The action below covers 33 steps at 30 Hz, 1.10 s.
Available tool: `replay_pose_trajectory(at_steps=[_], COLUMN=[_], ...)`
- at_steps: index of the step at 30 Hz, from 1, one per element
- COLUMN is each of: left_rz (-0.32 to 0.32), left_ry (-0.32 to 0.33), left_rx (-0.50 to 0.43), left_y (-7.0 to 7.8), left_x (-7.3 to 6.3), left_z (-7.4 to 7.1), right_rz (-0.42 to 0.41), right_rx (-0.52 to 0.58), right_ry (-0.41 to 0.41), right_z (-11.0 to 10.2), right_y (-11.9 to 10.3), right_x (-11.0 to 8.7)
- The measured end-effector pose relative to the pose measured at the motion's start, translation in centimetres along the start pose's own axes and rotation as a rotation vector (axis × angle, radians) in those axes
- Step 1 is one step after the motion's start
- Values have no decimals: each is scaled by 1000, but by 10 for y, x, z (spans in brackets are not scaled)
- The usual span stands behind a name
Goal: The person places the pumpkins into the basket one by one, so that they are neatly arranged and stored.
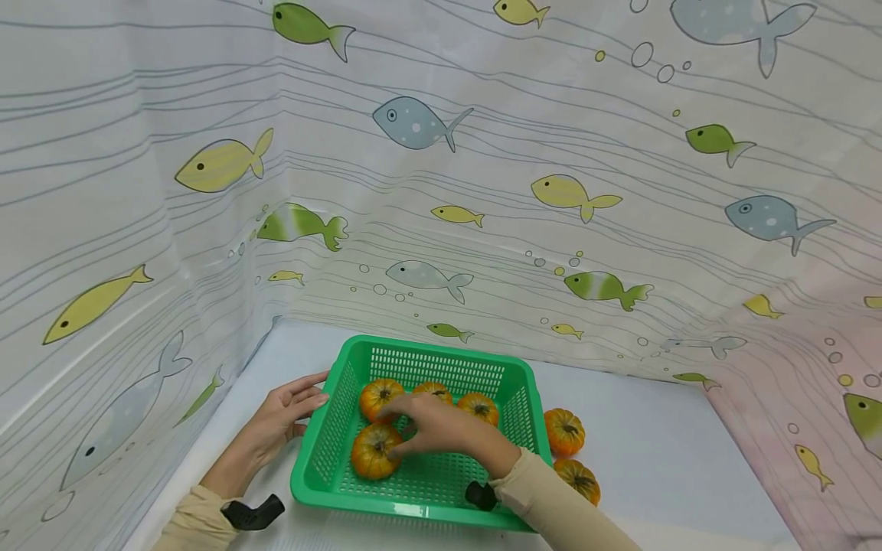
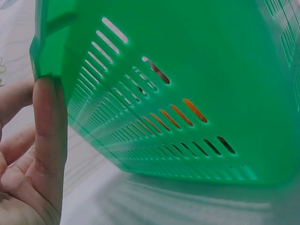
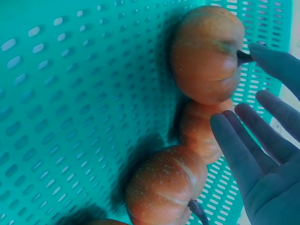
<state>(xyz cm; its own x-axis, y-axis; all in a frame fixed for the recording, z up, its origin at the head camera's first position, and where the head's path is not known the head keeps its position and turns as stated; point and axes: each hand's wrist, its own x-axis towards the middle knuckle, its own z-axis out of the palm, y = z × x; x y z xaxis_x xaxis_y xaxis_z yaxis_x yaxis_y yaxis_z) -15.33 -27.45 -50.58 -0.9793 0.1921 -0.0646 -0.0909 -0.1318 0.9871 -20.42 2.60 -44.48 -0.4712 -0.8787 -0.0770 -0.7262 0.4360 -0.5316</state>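
Note:
A green plastic basket [image 1: 413,509] with slotted walls holds several small orange pumpkins. My left hand [image 1: 279,417] is at its left side, fingertips touching the rim; the left wrist view shows one straight finger [image 2: 48,126] upright against the rim's underside. My right hand [image 1: 441,425] is inside the basket, fingers spread over the front-left pumpkin [image 1: 375,453]. In the right wrist view its fingers are apart, with a fingertip by the stem of the upper pumpkin [image 3: 206,56] and nothing gripped. Behind the hand lie a back-left pumpkin [image 1: 380,398], a partly hidden one [image 1: 434,390] and another [image 1: 478,405].
Two more pumpkins stand outside, against the basket's right side: one farther back [image 1: 565,431], one nearer [image 1: 579,478] and partly covered by my right sleeve [image 1: 551,497]. A white tabletop [image 1: 661,451] lies under everything. Fish-printed curtains [image 1: 482,229] enclose the back and sides.

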Motion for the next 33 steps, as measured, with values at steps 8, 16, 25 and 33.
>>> replay_pose_trajectory(at_steps=[8, 16, 25, 33], left_rz=[-4, 14, 16, 18], left_ry=[3, -13, -21, -15], left_rx=[4, -1, -8, -1], left_y=[1, -1, -2, -1], left_x=[0, 0, 0, 0], left_z=[1, -1, -2, 0], right_rz=[-3, 34, 81, 46], right_rx=[84, 39, 183, 246], right_ry=[44, 112, 218, 317], right_z=[-10, -23, -46, -64], right_y=[-1, 1, 4, 8], right_x=[-10, -26, -51, -79])
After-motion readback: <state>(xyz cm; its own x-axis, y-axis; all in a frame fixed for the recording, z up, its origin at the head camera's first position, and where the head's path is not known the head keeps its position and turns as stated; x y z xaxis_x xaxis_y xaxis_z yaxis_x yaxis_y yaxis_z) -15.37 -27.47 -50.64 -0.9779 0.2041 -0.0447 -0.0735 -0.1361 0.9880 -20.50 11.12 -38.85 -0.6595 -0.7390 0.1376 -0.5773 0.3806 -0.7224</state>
